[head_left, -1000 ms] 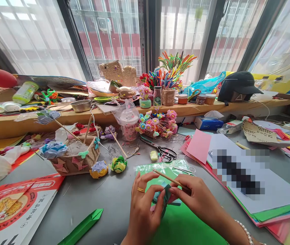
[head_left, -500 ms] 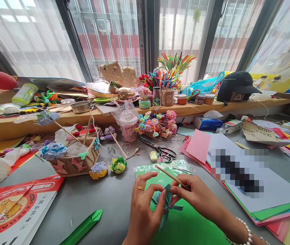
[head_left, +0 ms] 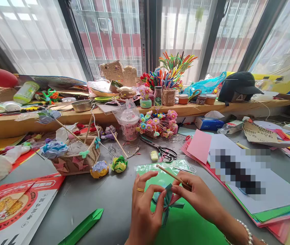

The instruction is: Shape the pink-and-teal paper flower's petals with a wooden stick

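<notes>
My left hand (head_left: 145, 206), with a ring on one finger, pinches a petal of a teal and pink folded paper flower (head_left: 169, 201) between thumb and forefinger. My right hand (head_left: 192, 189) has its thumb and forefinger closed at the flower's upper edge, and a thin wooden stick (head_left: 170, 174) lies in the same grip, pointing up and left. Under both hands is a bright green sheet (head_left: 185, 223) in clear wrapping. A folded green paper strip (head_left: 83, 226) lies to the left.
Black-handled scissors (head_left: 166, 153) and two paper flowers (head_left: 119, 164) lie beyond my hands. A cardboard box (head_left: 75, 163) of craft flowers stands left, near a printed paper bag (head_left: 9, 211). Stacked coloured paper (head_left: 237, 177) covers the right. A wooden ledge (head_left: 104, 115) carries jars and pipe cleaners.
The flower has turned slightly between my fingers, its lower petals sitting a little higher. Both hands keep nearly the same grip; the whole view has shifted a touch.
</notes>
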`<control>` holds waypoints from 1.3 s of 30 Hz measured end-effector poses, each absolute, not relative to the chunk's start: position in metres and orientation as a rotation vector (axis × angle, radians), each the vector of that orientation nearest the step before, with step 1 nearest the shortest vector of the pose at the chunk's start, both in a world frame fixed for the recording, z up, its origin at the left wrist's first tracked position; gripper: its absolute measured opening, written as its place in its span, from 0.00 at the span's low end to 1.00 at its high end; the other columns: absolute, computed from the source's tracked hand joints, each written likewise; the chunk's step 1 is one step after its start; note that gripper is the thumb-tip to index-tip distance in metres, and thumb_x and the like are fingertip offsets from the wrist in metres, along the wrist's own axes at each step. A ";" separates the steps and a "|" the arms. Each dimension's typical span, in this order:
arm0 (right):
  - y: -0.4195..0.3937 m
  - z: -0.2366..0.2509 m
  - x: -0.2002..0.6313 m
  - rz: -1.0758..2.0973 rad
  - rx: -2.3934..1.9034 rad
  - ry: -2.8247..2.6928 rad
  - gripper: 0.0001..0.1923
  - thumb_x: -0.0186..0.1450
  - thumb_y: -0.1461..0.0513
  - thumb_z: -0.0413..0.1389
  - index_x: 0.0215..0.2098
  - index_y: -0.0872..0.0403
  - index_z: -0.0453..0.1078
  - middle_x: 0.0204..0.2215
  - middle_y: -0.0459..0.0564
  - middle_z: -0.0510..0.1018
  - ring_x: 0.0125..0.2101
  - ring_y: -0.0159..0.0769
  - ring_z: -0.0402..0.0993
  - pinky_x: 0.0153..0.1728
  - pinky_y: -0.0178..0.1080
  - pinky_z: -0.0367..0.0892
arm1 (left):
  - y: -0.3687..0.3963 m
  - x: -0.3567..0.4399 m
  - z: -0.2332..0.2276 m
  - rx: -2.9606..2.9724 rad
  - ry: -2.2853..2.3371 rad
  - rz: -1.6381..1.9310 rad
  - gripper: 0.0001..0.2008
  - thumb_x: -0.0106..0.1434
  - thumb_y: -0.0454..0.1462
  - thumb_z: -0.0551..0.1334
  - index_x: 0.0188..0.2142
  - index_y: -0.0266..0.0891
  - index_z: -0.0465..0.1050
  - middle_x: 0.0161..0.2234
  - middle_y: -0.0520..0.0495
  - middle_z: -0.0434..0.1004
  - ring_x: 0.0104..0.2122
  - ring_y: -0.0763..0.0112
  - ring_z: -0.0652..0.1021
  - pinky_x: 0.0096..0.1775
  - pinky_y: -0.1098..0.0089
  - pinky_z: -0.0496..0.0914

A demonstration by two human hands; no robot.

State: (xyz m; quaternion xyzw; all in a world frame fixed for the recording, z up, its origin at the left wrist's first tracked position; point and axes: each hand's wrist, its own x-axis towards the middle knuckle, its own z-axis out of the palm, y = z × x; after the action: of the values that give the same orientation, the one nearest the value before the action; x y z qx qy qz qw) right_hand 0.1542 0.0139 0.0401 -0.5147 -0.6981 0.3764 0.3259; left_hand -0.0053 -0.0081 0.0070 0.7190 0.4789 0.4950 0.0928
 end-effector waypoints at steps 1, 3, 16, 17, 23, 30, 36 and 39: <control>0.014 0.040 0.154 1.015 -1.345 -1.821 0.12 0.60 0.59 0.54 0.21 0.56 0.68 0.21 0.43 0.64 0.22 0.30 0.59 0.23 0.32 0.54 | -0.008 -0.005 0.007 2.101 1.420 1.477 0.07 0.59 0.30 0.55 0.29 0.42 0.68 0.46 0.44 0.66 0.49 0.60 0.67 0.54 0.50 0.53; 0.015 0.040 0.155 1.093 -1.322 -1.794 0.12 0.59 0.58 0.55 0.22 0.56 0.68 0.20 0.42 0.63 0.22 0.29 0.59 0.22 0.32 0.54 | -0.008 -0.004 0.008 2.064 1.409 1.478 0.07 0.59 0.30 0.55 0.29 0.43 0.68 0.46 0.45 0.66 0.48 0.60 0.67 0.54 0.51 0.53; 0.012 0.044 0.160 0.788 -1.209 -1.555 0.12 0.61 0.55 0.53 0.26 0.54 0.67 0.21 0.43 0.66 0.20 0.29 0.57 0.21 0.32 0.53 | 0.001 0.000 0.005 1.076 1.159 1.475 0.43 0.42 0.45 0.70 0.54 0.42 0.51 0.55 0.36 0.58 0.52 0.50 0.66 0.50 0.54 0.60; 0.011 0.045 0.160 0.737 -1.186 -1.531 0.11 0.61 0.56 0.53 0.27 0.54 0.67 0.22 0.43 0.66 0.20 0.29 0.56 0.21 0.32 0.54 | 0.002 0.001 0.005 0.969 1.084 1.425 0.46 0.39 0.46 0.71 0.55 0.41 0.49 0.54 0.34 0.59 0.50 0.49 0.69 0.49 0.54 0.62; 0.008 0.041 0.154 0.685 -1.061 -1.614 0.09 0.62 0.59 0.53 0.27 0.54 0.69 0.26 0.47 0.69 0.25 0.33 0.64 0.22 0.33 0.59 | 0.002 0.002 0.013 0.747 0.843 1.222 0.40 0.39 0.41 0.72 0.50 0.40 0.56 0.39 0.41 0.75 0.34 0.58 0.79 0.37 0.65 0.70; 0.009 0.044 0.156 0.455 -0.940 -1.791 0.04 0.60 0.67 0.54 0.34 0.54 0.70 0.30 0.49 0.73 0.30 0.34 0.69 0.25 0.32 0.64 | 0.001 -0.003 0.019 0.981 1.000 1.376 0.19 0.44 0.37 0.69 0.37 0.40 0.70 0.32 0.52 0.77 0.27 0.73 0.76 0.29 0.76 0.70; 0.010 0.050 0.162 0.384 -0.899 -1.909 0.09 0.58 0.70 0.54 0.36 0.54 0.71 0.30 0.49 0.74 0.31 0.34 0.71 0.31 0.33 0.67 | -0.002 -0.005 0.025 1.218 1.175 1.368 0.17 0.47 0.36 0.67 0.38 0.40 0.70 0.29 0.52 0.77 0.29 0.69 0.77 0.33 0.74 0.72; 0.010 0.050 0.164 0.382 -0.885 -1.945 0.08 0.59 0.70 0.53 0.33 0.54 0.72 0.28 0.49 0.74 0.30 0.34 0.71 0.30 0.33 0.67 | -0.003 -0.006 0.025 1.253 1.188 1.379 0.17 0.46 0.35 0.66 0.38 0.40 0.70 0.30 0.52 0.77 0.30 0.68 0.77 0.34 0.73 0.73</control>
State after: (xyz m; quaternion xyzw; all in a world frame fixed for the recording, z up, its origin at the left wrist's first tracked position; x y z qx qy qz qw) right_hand 0.1642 0.0104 0.0501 -0.3607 -0.7924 0.1557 0.4667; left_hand -0.0060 -0.0028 0.0254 0.5065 0.4804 0.5576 0.4491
